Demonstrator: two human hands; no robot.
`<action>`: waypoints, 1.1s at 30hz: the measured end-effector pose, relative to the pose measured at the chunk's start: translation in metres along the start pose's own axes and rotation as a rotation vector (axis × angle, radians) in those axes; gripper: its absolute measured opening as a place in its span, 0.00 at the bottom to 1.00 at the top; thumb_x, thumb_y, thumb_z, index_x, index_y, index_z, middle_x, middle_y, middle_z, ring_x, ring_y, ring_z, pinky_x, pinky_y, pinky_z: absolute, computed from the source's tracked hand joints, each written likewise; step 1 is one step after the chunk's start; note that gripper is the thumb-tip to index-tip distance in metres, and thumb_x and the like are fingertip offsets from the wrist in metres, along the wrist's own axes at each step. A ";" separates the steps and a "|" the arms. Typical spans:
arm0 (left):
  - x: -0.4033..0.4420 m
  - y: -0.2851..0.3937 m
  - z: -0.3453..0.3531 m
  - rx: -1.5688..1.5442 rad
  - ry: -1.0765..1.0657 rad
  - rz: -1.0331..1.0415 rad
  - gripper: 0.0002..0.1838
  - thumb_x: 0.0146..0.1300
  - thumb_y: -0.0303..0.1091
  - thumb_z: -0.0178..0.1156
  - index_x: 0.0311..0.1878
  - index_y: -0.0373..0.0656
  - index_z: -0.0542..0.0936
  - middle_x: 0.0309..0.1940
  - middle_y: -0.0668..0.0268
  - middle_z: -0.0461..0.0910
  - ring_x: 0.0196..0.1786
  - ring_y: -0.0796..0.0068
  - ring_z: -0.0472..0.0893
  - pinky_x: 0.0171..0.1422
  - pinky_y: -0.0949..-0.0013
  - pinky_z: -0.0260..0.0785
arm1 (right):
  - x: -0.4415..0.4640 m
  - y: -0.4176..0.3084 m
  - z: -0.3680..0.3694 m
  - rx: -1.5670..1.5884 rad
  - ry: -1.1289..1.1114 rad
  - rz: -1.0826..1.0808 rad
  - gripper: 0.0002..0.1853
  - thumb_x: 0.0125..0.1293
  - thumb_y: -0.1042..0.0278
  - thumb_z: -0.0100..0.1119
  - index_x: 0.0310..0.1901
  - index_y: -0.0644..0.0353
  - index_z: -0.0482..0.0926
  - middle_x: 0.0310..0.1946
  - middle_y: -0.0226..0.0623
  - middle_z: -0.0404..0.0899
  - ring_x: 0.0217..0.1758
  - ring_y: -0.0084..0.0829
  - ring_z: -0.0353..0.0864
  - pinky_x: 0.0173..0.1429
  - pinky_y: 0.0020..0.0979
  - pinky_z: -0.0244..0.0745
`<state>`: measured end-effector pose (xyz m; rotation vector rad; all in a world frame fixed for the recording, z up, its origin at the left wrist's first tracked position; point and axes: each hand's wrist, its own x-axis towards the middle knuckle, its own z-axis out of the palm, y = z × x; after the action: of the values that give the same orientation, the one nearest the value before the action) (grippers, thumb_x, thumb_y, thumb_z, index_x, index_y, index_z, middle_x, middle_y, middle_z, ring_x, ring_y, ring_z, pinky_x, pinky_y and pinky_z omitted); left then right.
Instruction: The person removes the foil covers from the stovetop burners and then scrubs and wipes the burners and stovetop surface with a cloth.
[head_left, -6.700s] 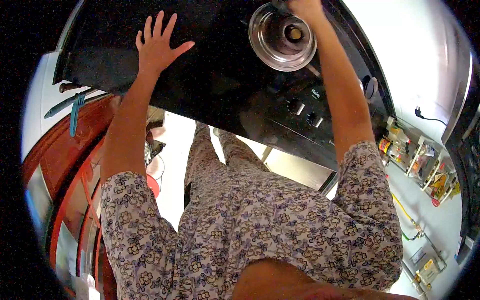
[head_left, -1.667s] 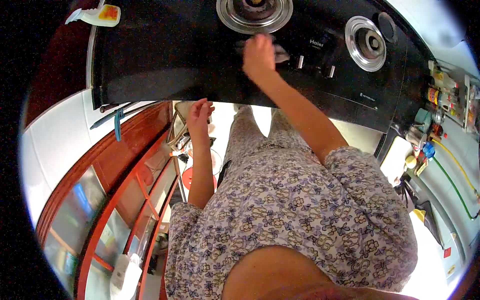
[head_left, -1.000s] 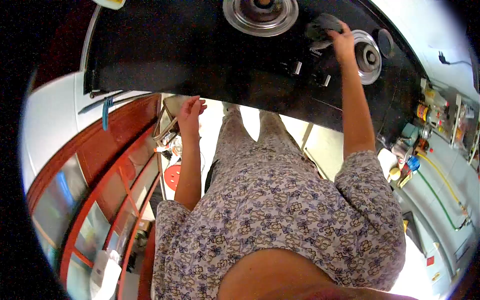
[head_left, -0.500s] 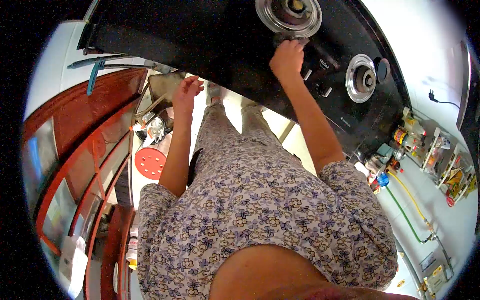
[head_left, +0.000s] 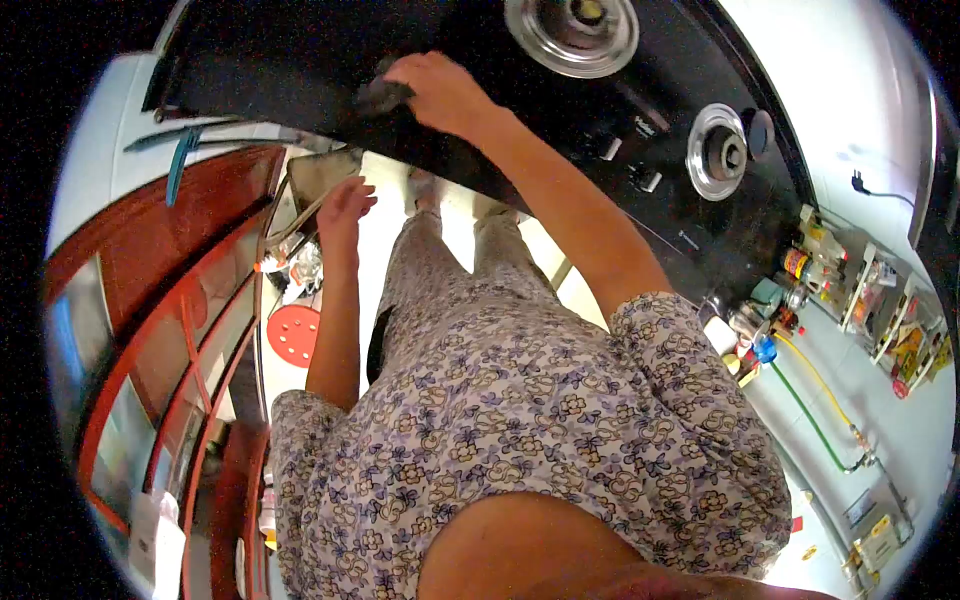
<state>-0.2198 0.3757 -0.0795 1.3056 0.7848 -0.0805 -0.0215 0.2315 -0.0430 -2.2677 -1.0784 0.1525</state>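
My right hand (head_left: pixel 438 92) is over the left part of the black stovetop (head_left: pixel 290 75), its fingers closed on a dark grey cloth (head_left: pixel 384 92) that lies against the surface. The cloth is blurred. My left hand (head_left: pixel 346 205) hangs in front of the counter edge with its fingers loosely curled and partly apart, holding nothing. Right of my right hand is the larger burner (head_left: pixel 575 38) with a shiny metal ring. Farther right sits a smaller burner (head_left: pixel 716 152). Two control knobs (head_left: pixel 611 148) are between the burners and the front edge.
A round dark lid-like disc (head_left: pixel 760 134) is beside the smaller burner. A red-framed cabinet (head_left: pixel 170 215) stands at the left, with a teal clip (head_left: pixel 180 168) hanging above. A red perforated stool (head_left: pixel 293 335) is below. Bottles and racks (head_left: pixel 868 300) line the right wall.
My right hand has moved left with the cloth, away from the larger burner's front edge. My left hand has shifted slightly left and down.
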 end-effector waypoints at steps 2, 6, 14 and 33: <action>-0.003 0.009 0.014 -0.095 0.032 0.008 0.13 0.61 0.31 0.56 0.47 0.36 0.76 0.37 0.62 0.80 0.37 0.74 0.79 0.45 0.74 0.70 | -0.015 0.005 -0.020 0.139 0.075 -0.020 0.22 0.43 0.81 0.57 0.44 0.55 0.77 0.46 0.38 0.76 0.51 0.43 0.73 0.55 0.37 0.71; 0.004 0.000 0.011 -0.071 0.019 -0.057 0.12 0.61 0.31 0.55 0.47 0.37 0.76 0.37 0.61 0.79 0.37 0.74 0.79 0.46 0.73 0.71 | -0.069 0.011 -0.110 0.310 0.269 0.182 0.25 0.41 0.85 0.59 0.45 0.55 0.78 0.43 0.38 0.78 0.48 0.37 0.77 0.55 0.31 0.72; 0.003 -0.017 0.015 -0.046 0.049 -0.052 0.12 0.62 0.31 0.55 0.47 0.37 0.75 0.38 0.61 0.79 0.37 0.74 0.79 0.45 0.73 0.71 | -0.171 0.196 -0.271 0.192 0.543 0.689 0.19 0.53 0.81 0.56 0.49 0.60 0.75 0.42 0.34 0.78 0.41 0.26 0.76 0.48 0.26 0.71; 0.007 -0.022 0.042 -0.116 0.037 -0.016 0.15 0.63 0.35 0.55 0.49 0.37 0.75 0.39 0.60 0.80 0.38 0.72 0.80 0.47 0.72 0.72 | -0.137 0.140 -0.064 -0.457 0.162 0.727 0.24 0.46 0.63 0.61 0.48 0.57 0.71 0.59 0.45 0.59 0.63 0.47 0.57 0.62 0.48 0.56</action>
<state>-0.2051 0.3353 -0.0994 1.1937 0.8198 -0.0237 0.0028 0.0331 -0.0932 -2.9345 -0.1662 0.0089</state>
